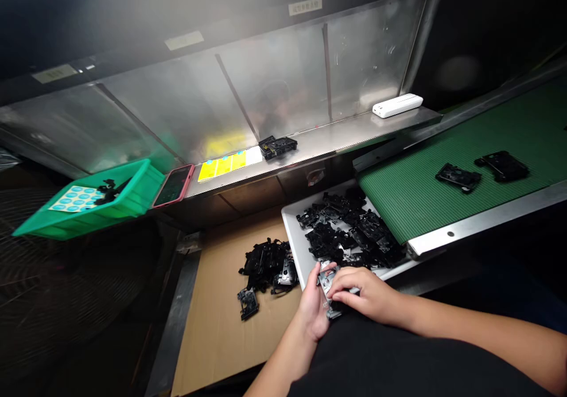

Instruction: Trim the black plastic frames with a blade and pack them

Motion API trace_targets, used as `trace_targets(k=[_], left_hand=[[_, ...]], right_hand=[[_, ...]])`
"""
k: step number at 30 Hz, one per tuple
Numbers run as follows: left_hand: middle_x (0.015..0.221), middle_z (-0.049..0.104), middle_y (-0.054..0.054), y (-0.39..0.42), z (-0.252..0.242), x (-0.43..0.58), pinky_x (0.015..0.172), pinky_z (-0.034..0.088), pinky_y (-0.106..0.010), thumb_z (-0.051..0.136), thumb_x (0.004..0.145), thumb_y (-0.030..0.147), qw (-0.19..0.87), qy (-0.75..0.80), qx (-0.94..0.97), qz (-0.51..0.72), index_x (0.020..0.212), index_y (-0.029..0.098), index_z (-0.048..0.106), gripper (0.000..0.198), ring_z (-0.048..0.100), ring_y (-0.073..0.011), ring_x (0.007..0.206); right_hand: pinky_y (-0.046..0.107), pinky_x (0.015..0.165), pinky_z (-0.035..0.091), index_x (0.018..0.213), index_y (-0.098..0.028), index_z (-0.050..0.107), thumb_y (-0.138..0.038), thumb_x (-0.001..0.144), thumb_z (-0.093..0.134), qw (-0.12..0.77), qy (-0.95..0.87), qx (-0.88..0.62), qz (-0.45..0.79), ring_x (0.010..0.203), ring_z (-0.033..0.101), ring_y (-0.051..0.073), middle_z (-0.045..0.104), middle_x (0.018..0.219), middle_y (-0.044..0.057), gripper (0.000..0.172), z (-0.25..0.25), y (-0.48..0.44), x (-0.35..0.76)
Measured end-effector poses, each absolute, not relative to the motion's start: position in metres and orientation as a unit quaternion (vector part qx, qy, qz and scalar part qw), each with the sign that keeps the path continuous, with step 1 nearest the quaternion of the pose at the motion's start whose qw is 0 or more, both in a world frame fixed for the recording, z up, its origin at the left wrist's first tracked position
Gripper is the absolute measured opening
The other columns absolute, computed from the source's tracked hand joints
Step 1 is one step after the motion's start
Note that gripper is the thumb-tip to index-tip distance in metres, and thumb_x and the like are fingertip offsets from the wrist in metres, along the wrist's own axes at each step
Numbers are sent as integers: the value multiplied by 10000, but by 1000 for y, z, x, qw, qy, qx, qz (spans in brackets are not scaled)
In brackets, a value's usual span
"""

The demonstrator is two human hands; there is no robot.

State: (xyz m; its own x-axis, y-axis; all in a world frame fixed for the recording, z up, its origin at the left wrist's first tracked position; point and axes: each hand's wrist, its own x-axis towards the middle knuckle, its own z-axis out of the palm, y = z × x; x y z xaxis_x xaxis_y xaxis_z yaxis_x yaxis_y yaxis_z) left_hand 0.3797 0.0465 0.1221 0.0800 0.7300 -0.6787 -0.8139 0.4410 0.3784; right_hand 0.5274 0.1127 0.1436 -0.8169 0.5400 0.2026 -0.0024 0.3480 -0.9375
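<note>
Black metal-faced bracket (328,285) sits at six o'clock, gripped by both hands: the left hand (312,305) cups it from beneath, fingers curled around its edge, and the right hand (365,293) clasps it from above. A white tray (295,231) heaped with similar brackets lies at twelve o'clock, a bracket pile (263,267) on cardboard (221,338) at nine, and a green conveyor belt (411,208) at two.

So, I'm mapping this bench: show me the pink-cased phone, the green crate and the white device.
Pink-cased phone (173,185): head view, on its screen.
Green crate (101,223): head view, on its outer wall.
White device (397,106): head view, on its top.
</note>
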Motion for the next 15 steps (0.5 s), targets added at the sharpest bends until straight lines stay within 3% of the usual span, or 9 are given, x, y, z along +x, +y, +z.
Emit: trace_targets(k=[6, 12, 15], left_hand=[[824, 687, -82, 47, 127, 379, 897, 514, -429, 579, 883, 605, 726, 447, -38, 521, 1098, 191, 649, 471, 693, -296, 919], [1030, 730, -113, 43, 131, 380, 889, 526, -384, 629, 856, 588, 693, 485, -6, 533, 1050, 178, 692, 458, 686, -289, 1001], [1099, 731, -105, 40, 125, 377, 888, 531, -333, 699, 820, 527, 659, 513, 28, 550, 1074, 170, 705, 438, 687, -255, 1027]], right_hand=[[326, 916, 547, 985, -231, 805, -207, 946, 653, 251, -794, -169, 528, 921, 713, 195, 784, 934, 46, 159, 142, 109, 526], [360, 922, 530, 1009, -221, 788, -208, 972, 614, 228, -841, -130, 473, 915, 684, 209, 774, 935, 59, 178, 146, 105, 521], [350, 922, 523, 1021, -212, 766, -183, 981, 594, 266, -831, -125, 473, 940, 670, 204, 759, 955, 63, 179, 148, 104, 523]])
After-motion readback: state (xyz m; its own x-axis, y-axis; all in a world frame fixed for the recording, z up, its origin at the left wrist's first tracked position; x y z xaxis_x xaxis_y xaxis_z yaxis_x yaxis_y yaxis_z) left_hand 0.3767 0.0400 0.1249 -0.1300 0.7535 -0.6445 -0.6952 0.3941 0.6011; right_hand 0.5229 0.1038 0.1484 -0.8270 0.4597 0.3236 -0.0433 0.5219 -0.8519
